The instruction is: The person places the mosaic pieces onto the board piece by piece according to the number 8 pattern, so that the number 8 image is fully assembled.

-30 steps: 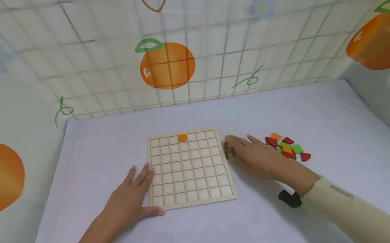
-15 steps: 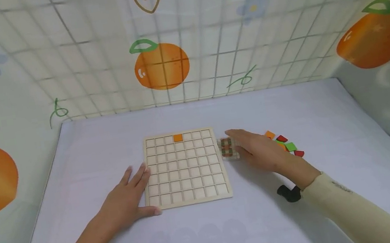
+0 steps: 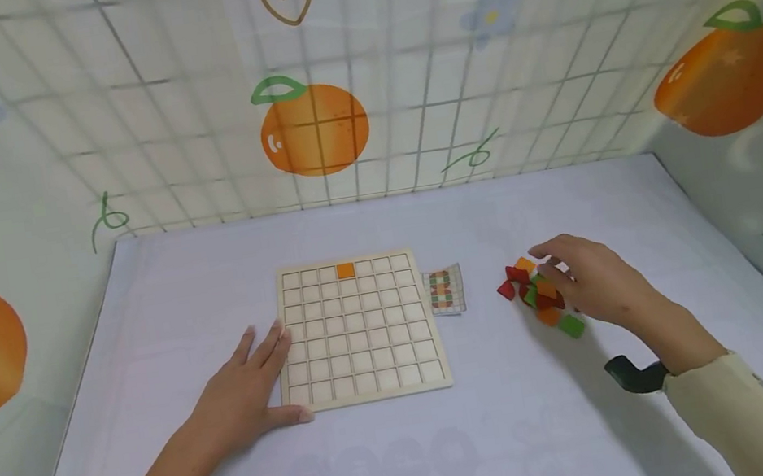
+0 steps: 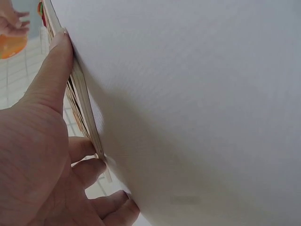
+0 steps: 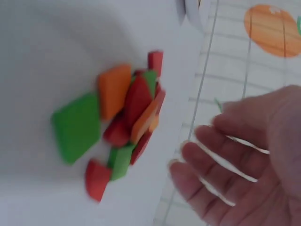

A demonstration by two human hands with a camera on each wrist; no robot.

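A light wooden board (image 3: 360,340) with a square grid lies on the table. One orange square tile (image 3: 345,270) sits in a cell of its far row. My left hand (image 3: 237,391) rests along the board's left edge, fingers spread, thumb at the near corner; the left wrist view shows the fingers and thumb (image 4: 54,70) against the wooden edge. Over a heap of small red, green and orange pieces (image 3: 545,290) hovers my right hand (image 3: 591,281). In the right wrist view its loosely bent fingers are apart from the heap (image 5: 136,101) and hold nothing.
A small card (image 3: 444,290) with a coloured grid pattern lies close by the board's right edge, left of the heap. White printed sheeting (image 3: 478,92) with oranges and grid lines stands behind the table and on both sides.
My right hand has let go of the card and moved right, over the heap. The card now lies uncovered. Several heap pieces lie differently. My left hand stays at the board.
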